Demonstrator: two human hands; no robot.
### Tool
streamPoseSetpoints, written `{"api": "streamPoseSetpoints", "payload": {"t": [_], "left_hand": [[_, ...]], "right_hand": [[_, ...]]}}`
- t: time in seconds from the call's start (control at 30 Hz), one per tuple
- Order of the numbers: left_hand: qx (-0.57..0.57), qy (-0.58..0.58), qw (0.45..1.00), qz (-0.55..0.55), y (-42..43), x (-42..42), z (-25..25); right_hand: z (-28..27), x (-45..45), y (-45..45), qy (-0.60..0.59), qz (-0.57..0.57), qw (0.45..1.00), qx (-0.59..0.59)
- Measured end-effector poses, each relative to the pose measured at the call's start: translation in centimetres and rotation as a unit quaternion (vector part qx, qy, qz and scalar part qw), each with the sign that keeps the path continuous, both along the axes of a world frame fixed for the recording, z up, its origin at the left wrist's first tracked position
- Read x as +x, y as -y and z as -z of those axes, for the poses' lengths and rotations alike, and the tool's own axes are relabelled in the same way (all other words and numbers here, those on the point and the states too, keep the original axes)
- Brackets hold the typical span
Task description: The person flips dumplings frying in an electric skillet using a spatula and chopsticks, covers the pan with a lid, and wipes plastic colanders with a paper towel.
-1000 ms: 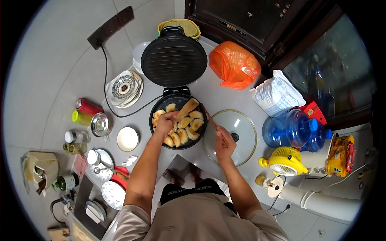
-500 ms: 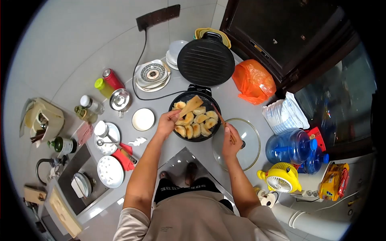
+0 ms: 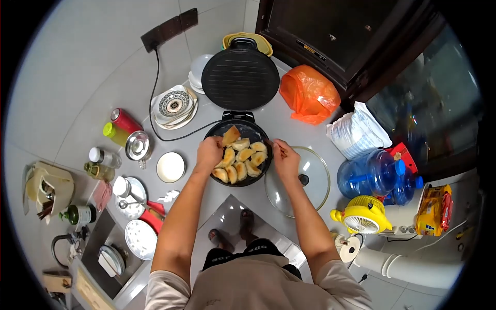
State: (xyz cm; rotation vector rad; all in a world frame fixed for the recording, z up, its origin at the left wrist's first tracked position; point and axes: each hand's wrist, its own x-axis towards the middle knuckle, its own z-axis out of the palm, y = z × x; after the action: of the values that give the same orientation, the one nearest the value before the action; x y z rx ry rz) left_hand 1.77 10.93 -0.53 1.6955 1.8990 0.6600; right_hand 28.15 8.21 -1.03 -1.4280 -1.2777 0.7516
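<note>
Browned dumplings lie in the round black electric pan, whose ridged lid stands open behind it. My left hand is closed at the pan's left rim around a wooden spatula. The spatula's flat blade shows at the back left of the pan, beside the dumplings; its handle is hidden by the hand. At the right rim my right hand is closed on brown chopsticks, mostly covered by the fingers. Below that hand, a glass lid lies on the counter.
Left of the pan are a white bowl, stacked plates, a steel pot and a sink. An orange plastic bag, a white sack, blue water jugs and a yellow fan stand right. A cord runs behind.
The view has shifted. My left hand has come down to the pan's left rim, and the spatula blade sits farther back left. My right hand has moved up to the right rim with the chopsticks.
</note>
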Motion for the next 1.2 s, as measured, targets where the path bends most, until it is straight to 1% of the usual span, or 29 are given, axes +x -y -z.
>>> {"api": "streamPoseSetpoints", "payload": {"t": [0.03,0.1,0.13,0.2,0.23,0.3,0.33,0.4,0.43,0.5,0.53,0.6,0.63,0.73,0.8,0.83,0.9,0.93,1.0,1.13,1.2], "left_hand": [[-0.004,-0.002,1.000,-0.001,0.1,0.0,0.2],[0.010,0.009,1.000,0.004,0.3,-0.2,0.0],[0.010,0.008,1.000,0.004,0.4,-0.2,-0.2],[0.036,0.030,0.999,-0.022,1.1,-0.1,-0.8],[0.033,0.030,0.999,-0.024,1.4,-0.2,-1.0],[0.053,0.026,0.998,-0.031,1.6,-0.4,-1.3],[0.055,0.025,0.998,-0.034,1.6,-0.6,-1.5],[0.013,0.022,0.999,-0.027,2.0,-1.0,-2.3],[0.012,0.020,0.999,-0.030,2.3,-1.0,-2.5],[0.032,-0.021,0.998,-0.054,2.6,-0.9,-2.6],[0.032,-0.022,0.998,-0.054,2.8,-0.8,-2.6],[0.002,-0.057,0.997,-0.044,2.9,-0.7,-2.8],[0.000,-0.057,0.997,-0.046,2.9,-0.7,-2.7],[0.017,-0.047,0.997,-0.064,3.2,-0.3,-2.5],[0.021,-0.045,0.996,-0.074,3.2,0.1,-3.1],[0.021,-0.046,0.996,-0.074,3.1,0.1,-2.8],[0.055,-0.027,0.997,-0.051,3.0,0.1,-2.0],[0.054,-0.027,0.997,-0.053,3.2,0.0,-1.6],[0.044,-0.026,0.998,-0.040,3.4,0.3,-1.9],[0.050,-0.043,0.996,-0.054,3.5,0.4,-2.5],[0.028,-0.055,0.997,-0.055,4.0,0.3,-3.2]], "right_hand": [[0.6,-0.1,-0.5,-0.002,-0.001,1.000,-0.004],[0.5,-0.4,-1.2,0.029,-0.064,0.997,-0.021],[0.4,-0.4,-1.4,0.027,-0.064,0.997,-0.021],[1.0,0.1,-1.4,-0.024,-0.037,0.999,-0.001],[1.3,0.2,-1.2,-0.024,-0.039,0.999,-0.003],[1.3,0.4,-1.1,-0.016,-0.093,0.995,-0.025],[1.3,0.2,-1.0,-0.017,-0.096,0.995,-0.023],[0.1,-0.6,-0.6,-0.042,-0.103,0.994,-0.012],[-0.1,-0.8,-0.6,-0.044,-0.106,0.993,-0.013],[-0.4,-1.0,-0.5,0.049,-0.142,0.988,-0.020],[-0.6,-0.9,-0.3,0.049,-0.142,0.988,-0.019],[-1.2,-0.7,-0.2,-0.015,-0.143,0.989,-0.040],[-1.3,-0.7,-0.4,-0.015,-0.145,0.988,-0.041],[-0.6,-0.7,-1.7,0.012,-0.128,0.992,-0.012],[0.1,-1.1,-2.4,0.090,-0.207,0.973,0.037],[0.4,-0.9,-2.2,0.090,-0.207,0.973,0.038],[0.2,-0.8,-1.4,0.001,-0.222,0.975,-0.031],[0.1,-0.5,-1.2,0.001,-0.223,0.974,-0.032],[-0.9,-0.1,-0.7,-0.032,-0.147,0.988,-0.034],[1.3,-0.1,-1.8,-0.009,-0.173,0.985,-0.021],[1.0,-0.5,-1.4,-0.015,-0.201,0.979,-0.026]]}}
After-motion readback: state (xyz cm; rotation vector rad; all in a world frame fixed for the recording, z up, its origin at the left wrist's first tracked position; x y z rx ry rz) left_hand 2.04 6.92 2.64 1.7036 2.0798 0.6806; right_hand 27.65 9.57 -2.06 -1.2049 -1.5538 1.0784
